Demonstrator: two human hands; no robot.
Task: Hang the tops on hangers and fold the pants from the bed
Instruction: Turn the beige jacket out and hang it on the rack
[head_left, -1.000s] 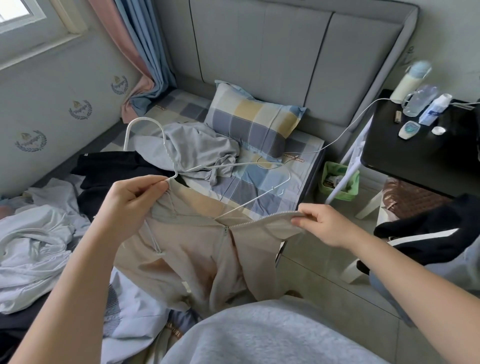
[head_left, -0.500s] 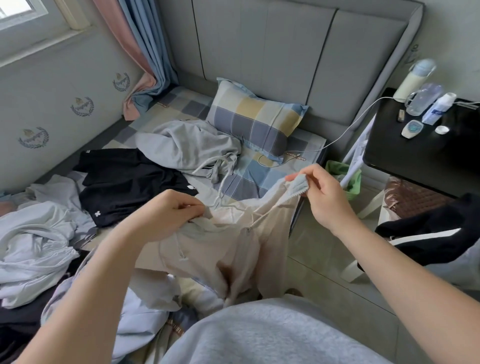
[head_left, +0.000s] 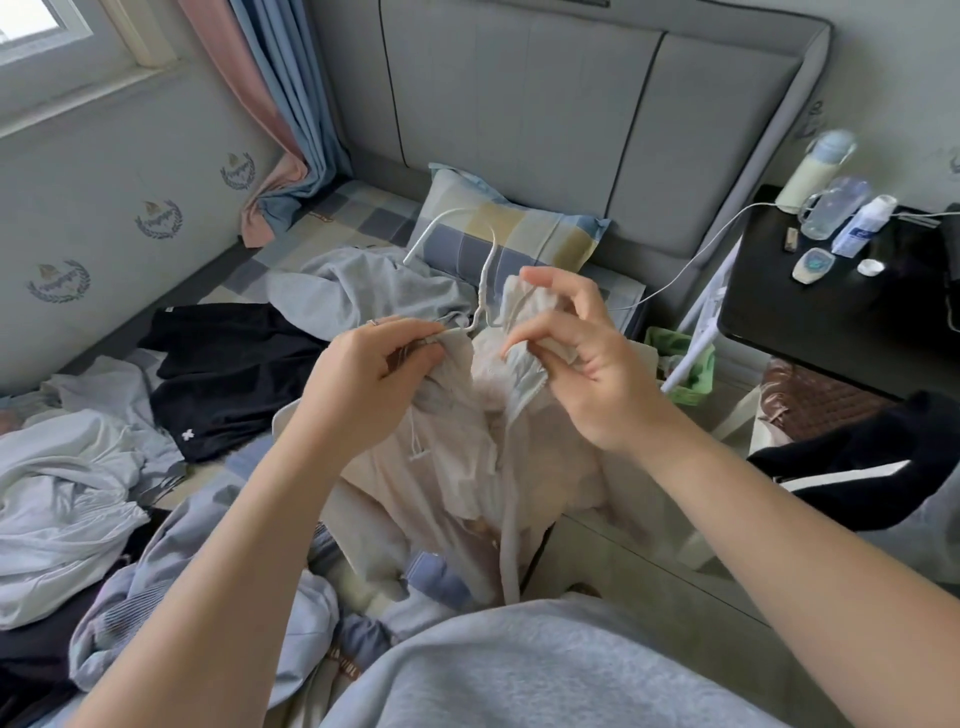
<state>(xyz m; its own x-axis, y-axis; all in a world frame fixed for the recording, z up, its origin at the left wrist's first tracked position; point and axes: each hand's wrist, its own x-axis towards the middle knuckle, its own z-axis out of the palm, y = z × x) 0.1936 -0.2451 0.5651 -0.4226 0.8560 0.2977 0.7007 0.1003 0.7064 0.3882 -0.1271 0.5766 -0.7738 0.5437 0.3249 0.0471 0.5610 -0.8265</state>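
A beige zip-up top (head_left: 457, 467) hangs in front of me over the bed's edge, on a white wire hanger (head_left: 485, 275) whose hook rises above the collar. My left hand (head_left: 374, 384) grips the left side of the collar together with the hanger's wire. My right hand (head_left: 582, 358) pinches the right side of the collar, bunched between thumb and fingers. On the bed behind lie a grey garment (head_left: 363, 291), a black garment (head_left: 234, 369) and white clothes (head_left: 67, 483).
A checked pillow (head_left: 535, 234) leans on the grey headboard. The black bedside table (head_left: 841, 306) at right carries bottles and a white cable. A green bin (head_left: 685, 364) stands beside the bed. Dark clothes (head_left: 872, 478) lie at far right.
Both hands have come together at the collar. The right hand moved left with its side of the collar, and the hanger's hook now stands above the top.
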